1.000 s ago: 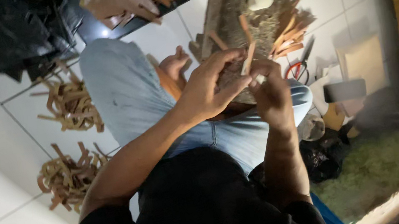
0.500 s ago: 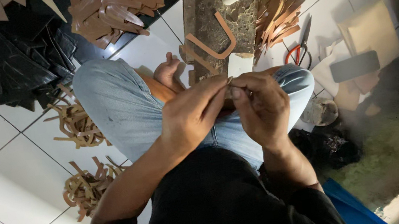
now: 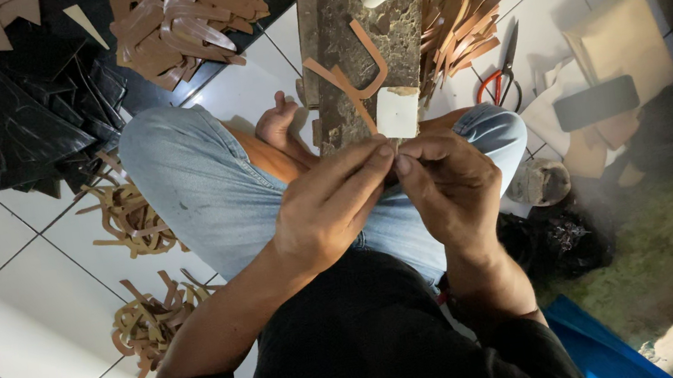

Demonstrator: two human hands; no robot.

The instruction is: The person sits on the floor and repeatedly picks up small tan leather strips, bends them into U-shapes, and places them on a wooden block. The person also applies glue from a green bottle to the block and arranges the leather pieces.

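While both hands meet fingertip to fingertip, left hand (image 3: 331, 216) and right hand (image 3: 449, 187) pinch something unseen beside the curved brown leather strip (image 3: 357, 82).

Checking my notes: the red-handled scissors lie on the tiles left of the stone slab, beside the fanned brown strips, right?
Not quite. In the head view the scissors lie on the tiles right of the slab, beside the fanned brown strips.

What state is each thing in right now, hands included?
Left hand: fingertips pinched against the right hand's; whatever they hold is hidden.
Right hand: pinched shut likewise.
Brown strips: curved, lying loose on the board.
Board: resting across the lap.
White square: flat on the board's near end.
Scissors: lying on the tiles, unheld.
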